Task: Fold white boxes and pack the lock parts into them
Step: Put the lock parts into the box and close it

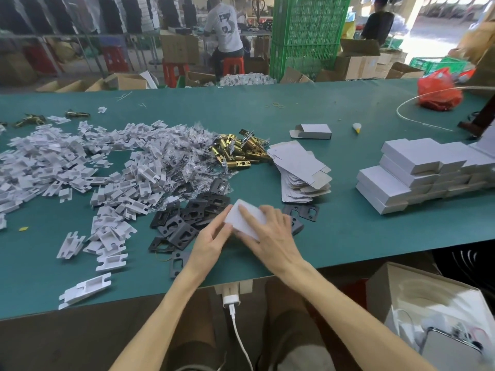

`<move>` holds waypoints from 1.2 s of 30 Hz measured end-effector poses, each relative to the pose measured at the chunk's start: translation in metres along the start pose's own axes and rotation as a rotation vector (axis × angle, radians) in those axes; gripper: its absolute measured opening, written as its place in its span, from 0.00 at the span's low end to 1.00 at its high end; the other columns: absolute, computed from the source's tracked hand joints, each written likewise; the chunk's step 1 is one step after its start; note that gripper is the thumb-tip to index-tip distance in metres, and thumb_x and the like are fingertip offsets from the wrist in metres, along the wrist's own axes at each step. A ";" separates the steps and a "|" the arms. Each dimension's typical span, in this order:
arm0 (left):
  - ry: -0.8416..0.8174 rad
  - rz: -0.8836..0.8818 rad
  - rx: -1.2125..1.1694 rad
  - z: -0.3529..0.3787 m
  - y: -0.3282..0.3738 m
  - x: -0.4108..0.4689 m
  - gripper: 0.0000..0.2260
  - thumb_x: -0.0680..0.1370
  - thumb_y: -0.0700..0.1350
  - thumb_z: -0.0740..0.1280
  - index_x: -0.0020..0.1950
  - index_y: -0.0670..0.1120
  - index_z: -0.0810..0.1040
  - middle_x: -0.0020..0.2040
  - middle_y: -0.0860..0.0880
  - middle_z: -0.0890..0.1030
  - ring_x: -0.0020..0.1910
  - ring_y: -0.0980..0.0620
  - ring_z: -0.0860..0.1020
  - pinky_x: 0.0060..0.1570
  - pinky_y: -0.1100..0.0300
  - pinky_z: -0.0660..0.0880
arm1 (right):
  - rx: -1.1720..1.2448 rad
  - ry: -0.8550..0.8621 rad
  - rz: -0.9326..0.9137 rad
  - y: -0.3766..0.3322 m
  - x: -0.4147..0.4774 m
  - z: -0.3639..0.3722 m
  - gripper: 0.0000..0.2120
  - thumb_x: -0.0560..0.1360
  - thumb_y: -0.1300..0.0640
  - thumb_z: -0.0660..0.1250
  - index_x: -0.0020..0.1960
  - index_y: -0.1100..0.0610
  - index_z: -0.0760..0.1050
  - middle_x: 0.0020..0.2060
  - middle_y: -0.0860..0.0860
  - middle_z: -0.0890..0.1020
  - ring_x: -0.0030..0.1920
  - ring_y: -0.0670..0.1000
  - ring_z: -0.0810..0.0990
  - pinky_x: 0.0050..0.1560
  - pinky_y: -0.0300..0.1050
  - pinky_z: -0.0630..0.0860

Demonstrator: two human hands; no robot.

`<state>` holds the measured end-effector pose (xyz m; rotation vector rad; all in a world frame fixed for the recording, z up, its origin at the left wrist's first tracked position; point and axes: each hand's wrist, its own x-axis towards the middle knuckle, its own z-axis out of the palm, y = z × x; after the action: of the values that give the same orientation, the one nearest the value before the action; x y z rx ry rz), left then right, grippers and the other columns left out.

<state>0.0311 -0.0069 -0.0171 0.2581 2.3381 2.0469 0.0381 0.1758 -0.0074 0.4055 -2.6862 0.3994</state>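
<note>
We see one white box (237, 216) held low over the green table (348, 236), close to its near edge and just above a scatter of black plates (187, 218). It is a plain, unprinted carton, flat and rectangular, with clean edges. Motion blur softens it, so we cannot tell how its end flaps lie. Its long axis runs diagonally, from the far left down towards the near right. The far-left corner points towards the heap of brass latches (235, 153).

The left hand (214, 236) takes the box's left end between thumb and nearly straight fingers, which lie along its edge. The right hand (270, 231) rests across the top, its fingers spread and almost straight, pressing down rather than curling round. It covers most of the near-right half.

Beyond the box, a leaning stack of flat box blanks (302, 172) sits to the right of the latches. Folded boxes (412, 172) are piled well apart at the right. White plastic pieces (67, 162) spread across the left of the table.
</note>
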 end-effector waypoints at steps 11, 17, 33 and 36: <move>-0.070 0.021 -0.002 0.002 -0.002 0.001 0.14 0.85 0.38 0.65 0.69 0.47 0.81 0.64 0.54 0.84 0.66 0.55 0.81 0.69 0.61 0.73 | -0.251 0.098 0.612 0.212 0.049 -0.113 0.25 0.82 0.39 0.59 0.75 0.49 0.69 0.65 0.65 0.71 0.66 0.65 0.67 0.67 0.61 0.61; -0.054 0.028 0.004 0.002 -0.003 0.000 0.15 0.84 0.36 0.65 0.67 0.48 0.83 0.62 0.54 0.85 0.65 0.55 0.81 0.67 0.63 0.75 | -0.374 -0.060 0.686 0.253 0.043 -0.102 0.24 0.85 0.42 0.52 0.76 0.53 0.65 0.70 0.65 0.67 0.70 0.64 0.61 0.70 0.64 0.60; -0.050 0.034 0.032 0.002 -0.007 0.002 0.15 0.84 0.35 0.64 0.63 0.50 0.85 0.59 0.54 0.87 0.63 0.55 0.82 0.67 0.61 0.76 | -0.434 -0.172 0.495 0.212 0.072 -0.092 0.27 0.85 0.57 0.56 0.80 0.67 0.52 0.80 0.63 0.57 0.81 0.60 0.54 0.80 0.55 0.47; -0.043 0.032 0.033 0.002 -0.006 0.002 0.15 0.84 0.34 0.64 0.62 0.49 0.85 0.58 0.54 0.87 0.63 0.54 0.83 0.66 0.61 0.76 | -0.168 -0.178 0.320 0.171 0.094 -0.079 0.28 0.86 0.50 0.54 0.81 0.64 0.53 0.82 0.59 0.54 0.82 0.56 0.51 0.81 0.52 0.47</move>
<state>0.0288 -0.0059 -0.0233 0.3391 2.3593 1.9978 -0.0751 0.3376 0.0646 -0.0429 -2.9371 0.2318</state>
